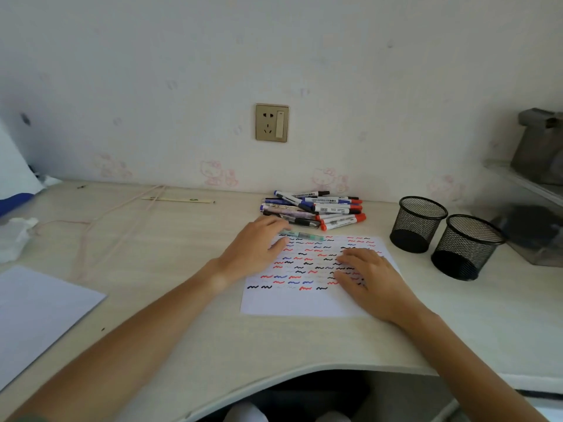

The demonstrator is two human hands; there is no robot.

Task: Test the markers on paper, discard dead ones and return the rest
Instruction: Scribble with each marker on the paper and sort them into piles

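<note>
Two bare forearms, no sleeves on either. No watch, rings or bands on left hand or right hand. Nails short, unpainted where visible. Greenish cloth at bottom-left corner, unclear.

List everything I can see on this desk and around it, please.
markers: a pile, too many to count, white barrels with red, blue and black caps, at the back of the desk by the wall
pen: one, pale green, at the test sheet's top edge
test sheet: one, white with red, blue and black squiggles, desk centre
cups: two, black mesh, right of the test sheet
blank sheet: one, white, left
tissue: one, white, crumpled, far left
socket: one, gold, on the wall
left hand: fingers straight, touching the pen
right hand: flat on the test sheet
</note>
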